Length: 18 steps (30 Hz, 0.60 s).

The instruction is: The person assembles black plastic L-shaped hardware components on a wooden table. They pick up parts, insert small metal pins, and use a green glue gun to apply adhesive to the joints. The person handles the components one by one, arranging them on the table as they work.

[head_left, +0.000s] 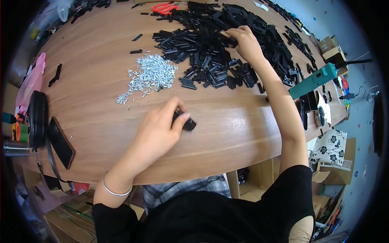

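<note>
Brown bench [93,89]: wide and made of wood, with a pale blue wall [356,133] off to the right.
Left hand [162,121]: its fingers are closed on a small black part [189,124], which they pinch over the near middle of the bench. The thumb presses on it, and one end pokes out to the right. The fingers hide the rest.
Right hand [247,43]: it reaches far out, and its bent fingers are at the black heap [206,60]. I cannot tell if they grip a piece.
Black heap: lots of little black pieces, in the far middle and over to the right. It is well apart from the black part. The right arm hides a bit of it.
Silver bits [154,73]: a shiny pile just left of the heap, farther out than the left hand.
Red scissors [164,9]: at the far side, near the heap.
Teal tool [314,82]: it leans by the right arm, with its low end close to the arm.
Phone [60,141]: dark, at the left, near a black case [37,119]. A pink bag [31,83] is behind the case.
Labels: any print is too small to read.
</note>
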Motion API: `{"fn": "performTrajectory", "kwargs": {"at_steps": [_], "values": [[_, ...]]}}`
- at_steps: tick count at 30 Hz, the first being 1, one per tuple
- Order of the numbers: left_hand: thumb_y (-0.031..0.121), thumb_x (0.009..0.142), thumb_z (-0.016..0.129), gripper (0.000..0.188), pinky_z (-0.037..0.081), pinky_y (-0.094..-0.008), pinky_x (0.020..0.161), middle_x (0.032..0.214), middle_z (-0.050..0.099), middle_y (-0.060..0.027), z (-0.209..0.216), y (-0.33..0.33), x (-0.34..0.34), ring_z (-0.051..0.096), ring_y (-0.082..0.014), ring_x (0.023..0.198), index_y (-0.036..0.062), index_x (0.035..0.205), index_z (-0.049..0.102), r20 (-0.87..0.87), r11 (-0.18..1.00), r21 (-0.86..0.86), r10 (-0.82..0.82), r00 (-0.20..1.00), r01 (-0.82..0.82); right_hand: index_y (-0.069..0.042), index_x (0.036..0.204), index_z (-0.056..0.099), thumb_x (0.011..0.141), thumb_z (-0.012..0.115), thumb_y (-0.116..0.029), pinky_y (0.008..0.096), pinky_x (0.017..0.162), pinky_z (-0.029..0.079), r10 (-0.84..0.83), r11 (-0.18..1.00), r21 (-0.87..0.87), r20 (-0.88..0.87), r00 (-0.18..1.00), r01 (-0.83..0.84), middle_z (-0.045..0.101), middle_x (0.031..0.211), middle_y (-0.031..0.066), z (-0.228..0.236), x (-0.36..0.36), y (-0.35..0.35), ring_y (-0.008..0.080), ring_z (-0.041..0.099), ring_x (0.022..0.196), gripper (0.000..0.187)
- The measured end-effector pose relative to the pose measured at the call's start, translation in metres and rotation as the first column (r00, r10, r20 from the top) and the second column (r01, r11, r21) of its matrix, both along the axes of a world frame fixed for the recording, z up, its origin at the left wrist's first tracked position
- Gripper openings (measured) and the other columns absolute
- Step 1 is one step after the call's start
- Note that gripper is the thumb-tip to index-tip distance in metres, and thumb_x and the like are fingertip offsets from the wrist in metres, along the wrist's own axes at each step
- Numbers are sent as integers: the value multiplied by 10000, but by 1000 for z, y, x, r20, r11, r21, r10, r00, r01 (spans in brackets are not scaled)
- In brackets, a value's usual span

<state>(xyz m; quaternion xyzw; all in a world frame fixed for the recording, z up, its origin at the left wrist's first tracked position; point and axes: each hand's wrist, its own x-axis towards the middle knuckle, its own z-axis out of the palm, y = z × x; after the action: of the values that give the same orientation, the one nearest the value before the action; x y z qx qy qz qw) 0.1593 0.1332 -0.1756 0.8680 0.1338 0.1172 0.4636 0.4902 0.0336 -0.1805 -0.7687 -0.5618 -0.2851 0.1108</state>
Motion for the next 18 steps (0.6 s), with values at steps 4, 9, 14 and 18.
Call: {"fn": "performTrajectory", "kwargs": {"at_steps": [4, 9, 14, 18], "values": [[124, 811, 604, 149, 439, -418, 754, 845, 593, -157, -1, 6, -11, 571, -323, 837, 3, 868, 537, 16, 959, 282, -19, 1000, 14, -97, 1070, 640, 683, 618, 30, 369, 908, 378, 21, 942, -335, 141, 990, 28, 639, 1043, 40, 8, 22, 6, 263, 495, 1035, 408], [172, 835, 596, 203, 440, -403, 813, 995, 582, -153, 2, 2, -9, 542, -338, 974, 3, 947, 578, 149, 949, 313, -4, 989, -43, -91, 1024, 637, 715, 660, 0, 295, 748, 426, 157, 981, 141, -166, 974, -134, 646, 877, 32, 22, 25, -10, 158, 559, 849, 323], [276, 938, 489, 366, 449, -356, 905, 1151, 547, -113, 3, -15, -3, 550, -269, 1038, -7, 1170, 485, 215, 470, -865, 28, 976, 177, -11, 937, 587, 795, 646, -5, 223, 699, 491, 429, 875, 475, -667, 609, -96, 627, 956, 57, 31, -118, -3, 106, 595, 841, 155], [288, 963, 430, 367, 474, -342, 885, 1196, 530, -179, 0, -13, 0, 567, -203, 1024, -1, 1190, 431, 191, 106, -978, 105, 976, 180, -25, 938, 661, 728, 640, 16, 296, 774, 502, 666, 731, 376, -576, 475, -569, 658, 975, 129, 33, -187, -28, 238, 636, 882, 215]]}}
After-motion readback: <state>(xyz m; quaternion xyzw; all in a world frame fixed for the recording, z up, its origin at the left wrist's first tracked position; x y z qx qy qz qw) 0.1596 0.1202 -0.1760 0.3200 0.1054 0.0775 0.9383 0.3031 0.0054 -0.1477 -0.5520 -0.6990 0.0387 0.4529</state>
